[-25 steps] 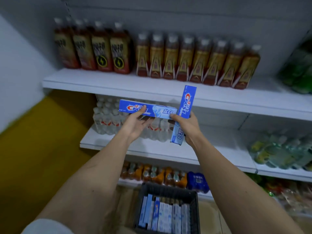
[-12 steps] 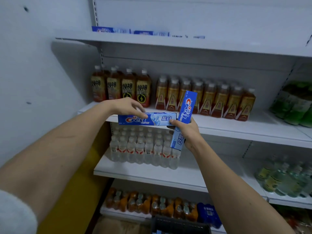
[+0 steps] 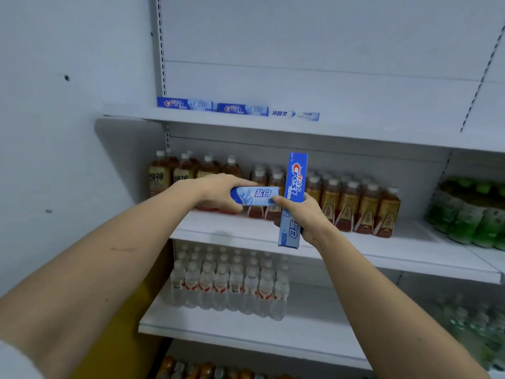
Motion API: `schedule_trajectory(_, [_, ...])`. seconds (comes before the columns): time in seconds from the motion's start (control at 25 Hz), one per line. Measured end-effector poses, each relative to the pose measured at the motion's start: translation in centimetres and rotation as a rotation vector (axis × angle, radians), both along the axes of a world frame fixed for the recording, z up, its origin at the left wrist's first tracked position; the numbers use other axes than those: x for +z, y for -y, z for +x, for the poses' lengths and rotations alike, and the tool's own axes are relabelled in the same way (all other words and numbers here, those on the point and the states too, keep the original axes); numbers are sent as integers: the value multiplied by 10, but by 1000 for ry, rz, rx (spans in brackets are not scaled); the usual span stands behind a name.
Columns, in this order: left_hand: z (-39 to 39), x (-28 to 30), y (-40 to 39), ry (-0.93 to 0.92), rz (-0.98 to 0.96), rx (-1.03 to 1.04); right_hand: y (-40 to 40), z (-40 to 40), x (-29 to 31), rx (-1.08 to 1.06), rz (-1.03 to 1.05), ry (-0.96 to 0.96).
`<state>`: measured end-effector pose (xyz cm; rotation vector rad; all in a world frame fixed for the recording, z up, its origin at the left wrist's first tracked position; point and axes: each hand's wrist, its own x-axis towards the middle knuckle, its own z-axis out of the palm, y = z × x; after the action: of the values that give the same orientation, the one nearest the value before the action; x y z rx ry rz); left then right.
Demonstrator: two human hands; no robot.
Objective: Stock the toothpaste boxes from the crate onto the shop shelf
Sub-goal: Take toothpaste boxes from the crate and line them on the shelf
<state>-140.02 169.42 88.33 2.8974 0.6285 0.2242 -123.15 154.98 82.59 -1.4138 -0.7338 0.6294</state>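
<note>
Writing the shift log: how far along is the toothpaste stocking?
Done: three toothpaste boxes lie along the top shelf. In hand: the left hand grips a level box, the right hand an upright box. Left: shelving both; the crate is out of view.

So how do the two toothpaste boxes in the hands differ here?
The left-hand box lies level; the right-hand box stands nearly upright. The left hand covers the logo end of its box, while the right hand grips its box near the middle, Crest logo showing. Both are blue boxes of the same brand.
</note>
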Motion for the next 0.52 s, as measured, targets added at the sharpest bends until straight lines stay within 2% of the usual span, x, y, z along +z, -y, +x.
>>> schedule_trajectory(0.2, [7,64,-28,162,162,131,-15,45,81,10,-47,138])
schedule_trajectory(0.52, [-8,151,-74,357,171,284,-40,80,187,111,33,408])
